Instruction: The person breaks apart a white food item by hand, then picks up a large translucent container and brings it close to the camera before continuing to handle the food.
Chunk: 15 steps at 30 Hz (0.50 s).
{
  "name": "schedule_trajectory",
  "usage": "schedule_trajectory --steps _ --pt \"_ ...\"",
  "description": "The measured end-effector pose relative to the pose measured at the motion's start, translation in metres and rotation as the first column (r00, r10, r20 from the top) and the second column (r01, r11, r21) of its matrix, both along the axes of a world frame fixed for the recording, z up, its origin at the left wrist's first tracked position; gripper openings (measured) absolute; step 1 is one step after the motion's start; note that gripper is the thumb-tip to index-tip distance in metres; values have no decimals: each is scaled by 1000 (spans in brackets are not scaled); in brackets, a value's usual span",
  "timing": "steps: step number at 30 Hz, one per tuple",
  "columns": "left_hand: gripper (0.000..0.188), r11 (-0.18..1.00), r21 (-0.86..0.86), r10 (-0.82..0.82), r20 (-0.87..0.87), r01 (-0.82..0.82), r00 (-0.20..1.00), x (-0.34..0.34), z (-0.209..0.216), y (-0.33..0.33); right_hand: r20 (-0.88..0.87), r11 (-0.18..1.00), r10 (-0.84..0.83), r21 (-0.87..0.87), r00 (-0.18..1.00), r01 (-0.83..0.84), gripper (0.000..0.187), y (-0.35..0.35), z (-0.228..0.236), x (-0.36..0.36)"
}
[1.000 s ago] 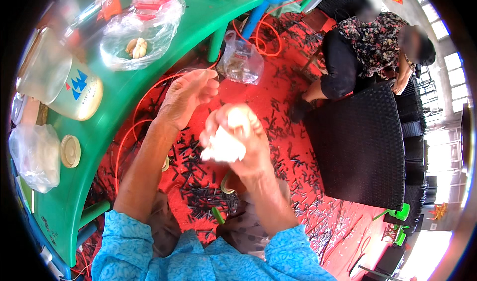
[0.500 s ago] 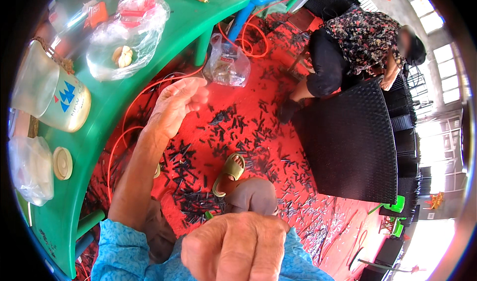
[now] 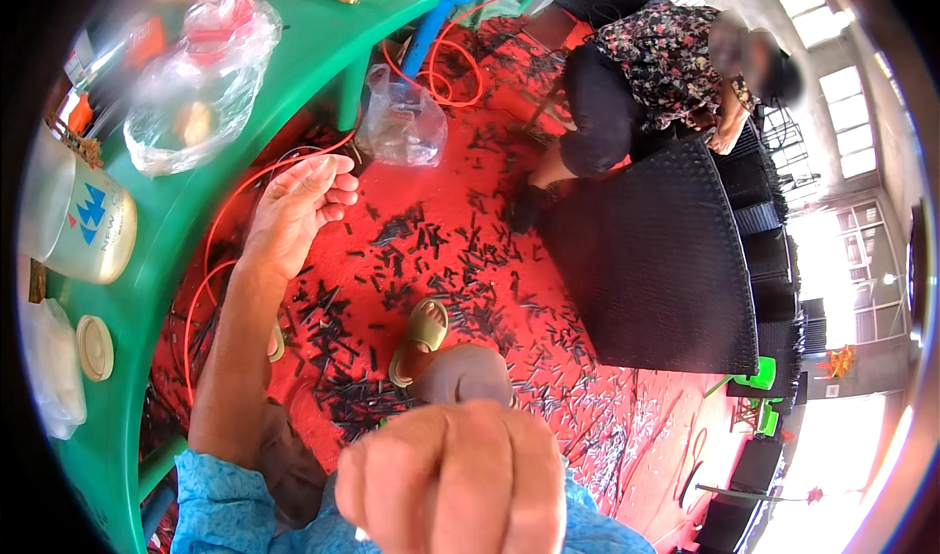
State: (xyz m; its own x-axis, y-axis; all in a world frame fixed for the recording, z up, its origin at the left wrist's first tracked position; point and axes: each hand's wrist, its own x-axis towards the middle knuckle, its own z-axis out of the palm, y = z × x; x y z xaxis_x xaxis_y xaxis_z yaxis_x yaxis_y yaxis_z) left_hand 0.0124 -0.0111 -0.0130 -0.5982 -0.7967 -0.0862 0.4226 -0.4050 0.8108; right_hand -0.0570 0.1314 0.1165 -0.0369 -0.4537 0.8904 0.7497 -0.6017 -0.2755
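- We see our right hand [image 3: 455, 485] curled up tight in a fist, close to us and over our lap.
- A white bit [image 3: 360, 533] peeks out low on the fist's left side. We think the fist has hold of it, but the rest is hidden.
- Our left hand [image 3: 304, 201] is up and partly spread, its fingers bent and pointing up and right. We see nothing in it.
- It is over the red floor [image 3: 392, 187], beside the green bench [image 3: 313, 40] and well apart from the fist.
- To hold the white bit well, we think we should press it snugly with all the fingers, not squash it hard, and leave the left hand free to help.
- We cannot tell which way the white bit points. Too little shows to find its long side.
- On the bench we see a tub [image 3: 98, 221], a lid [image 3: 95, 348] and a clear bag [image 3: 230, 64].
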Motion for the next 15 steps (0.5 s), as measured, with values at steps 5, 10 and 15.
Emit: schedule_trajectory --steps 5,10,15 --pt "26 1000 -9 18 56 -18 998 -5 0 2 -14 869 143 480 990 -119 24 -18 -48 -33" --pt "25 997 -71 -41 -31 39 999 -3 2 1 238 455 -43 869 970 -193 27 -46 -85 -50" --pt "24 994 -55 -94 -58 90 994 -9 14 10 302 221 -4 930 953 -294 26 -60 -115 -59"
